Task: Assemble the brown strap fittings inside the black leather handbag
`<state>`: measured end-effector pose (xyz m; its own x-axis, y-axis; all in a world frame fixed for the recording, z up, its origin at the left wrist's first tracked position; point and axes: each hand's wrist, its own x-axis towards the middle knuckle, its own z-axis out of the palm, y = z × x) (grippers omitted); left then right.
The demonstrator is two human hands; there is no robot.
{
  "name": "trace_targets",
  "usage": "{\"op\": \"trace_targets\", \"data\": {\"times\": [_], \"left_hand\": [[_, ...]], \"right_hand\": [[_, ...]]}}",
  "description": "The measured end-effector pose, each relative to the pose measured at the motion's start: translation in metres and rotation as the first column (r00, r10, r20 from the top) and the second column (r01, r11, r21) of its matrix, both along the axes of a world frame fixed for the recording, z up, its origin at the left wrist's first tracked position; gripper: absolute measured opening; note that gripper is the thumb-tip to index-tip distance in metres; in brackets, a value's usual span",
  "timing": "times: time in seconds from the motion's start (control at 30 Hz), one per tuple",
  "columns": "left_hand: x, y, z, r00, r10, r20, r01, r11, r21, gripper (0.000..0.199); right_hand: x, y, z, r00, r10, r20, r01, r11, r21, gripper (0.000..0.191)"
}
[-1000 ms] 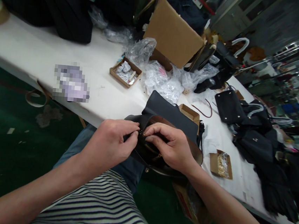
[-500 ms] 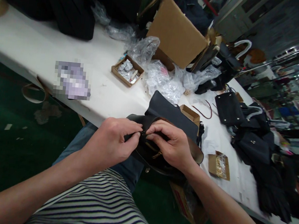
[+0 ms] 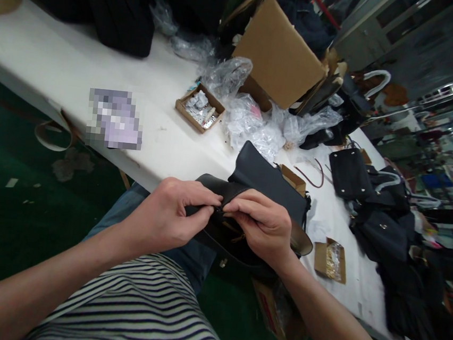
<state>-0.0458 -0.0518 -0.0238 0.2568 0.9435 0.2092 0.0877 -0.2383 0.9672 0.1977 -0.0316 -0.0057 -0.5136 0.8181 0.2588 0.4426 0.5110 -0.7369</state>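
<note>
A black handbag (image 3: 217, 185) rests on my lap at the table's edge, its mouth turned up toward me. My left hand (image 3: 178, 211) pinches the bag's edge between thumb and fingers. Close beside it, my right hand (image 3: 263, 224) is closed in a pinch at the same spot, fingertips almost touching the left ones. What small part lies between the fingertips is too small to make out. Inside the bag, a gold zipper pull (image 3: 238, 238) shows below my right hand. The bag's dark flap (image 3: 269, 177) leans on the table behind.
On the white table (image 3: 156, 110) lie a small carton of metal bits (image 3: 200, 108), crumpled plastic bags (image 3: 254, 127) and a large cardboard box (image 3: 280, 49). More black bags (image 3: 350, 171) and a carton of gold parts (image 3: 330, 260) are at right. An open box (image 3: 276, 314) stands below.
Both hands stay pinched at the bag's edge. My right hand has turned slightly, its fingers now more folded over the edge. The whole view has shifted a little.
</note>
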Motion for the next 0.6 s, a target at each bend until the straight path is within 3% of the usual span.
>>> {"op": "trace_targets", "data": {"times": [0.27,0.6], "left_hand": [[-0.0026,0.0036,-0.0020,0.998,-0.049,0.039,0.051,0.998,-0.045,0.041],[0.0009,0.0057,0.0011,0.998,-0.060,0.023,0.061,0.997,-0.043,0.032]], "right_hand": [[0.0006,0.0038,-0.0015,0.999,0.047,-0.002,-0.047,0.998,0.032,0.025],[-0.0013,-0.0007,0.0025,0.999,-0.021,0.050,0.018,0.997,0.076,0.023]]}}
